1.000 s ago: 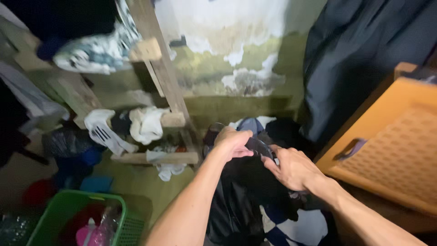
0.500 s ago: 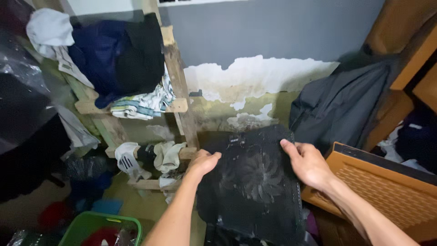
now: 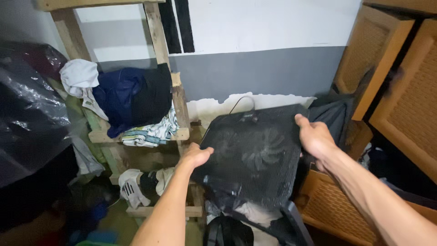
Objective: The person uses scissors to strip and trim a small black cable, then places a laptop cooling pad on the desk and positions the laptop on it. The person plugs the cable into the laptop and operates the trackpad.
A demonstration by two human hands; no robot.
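Cooling pad (image 3: 255, 155), a flat black mesh panel with round fan grilles showing through it, is held up in the air by a person's two bare hands, tilted, in front of the grey-and-white wall (image 3: 255, 73). The left hand (image 3: 196, 156) is closed on the pad's left edge, thumb on the front face; the right hand (image 3: 314, 136) is clamped over the pad's upper right corner, fingers wrapped behind. By this view the pad is fully lifted, resting on nothing, and has not been set down anywhere. A thin cable (image 3: 241, 104) loops up from the pad's top edge; where it ends cannot be made out. Left of the pad stands a rough wooden rack (image 3: 180, 105) with clothes (image 3: 132, 100) heaped on its shelf and more rags lower down. Right of the pad are wooden cabinet doors (image 3: 391, 68) with woven panels, and dark cloth (image 3: 332, 116) hangs behind the pad's right corner. Below the pad the heap is dim: a black bag (image 3: 227, 232) and pale fabric can be guessed, little more. The pad's back and the right hand's fingertips are hidden, and the far left of the room is lost in shadow and plastic sheeting (image 3: 27, 114).
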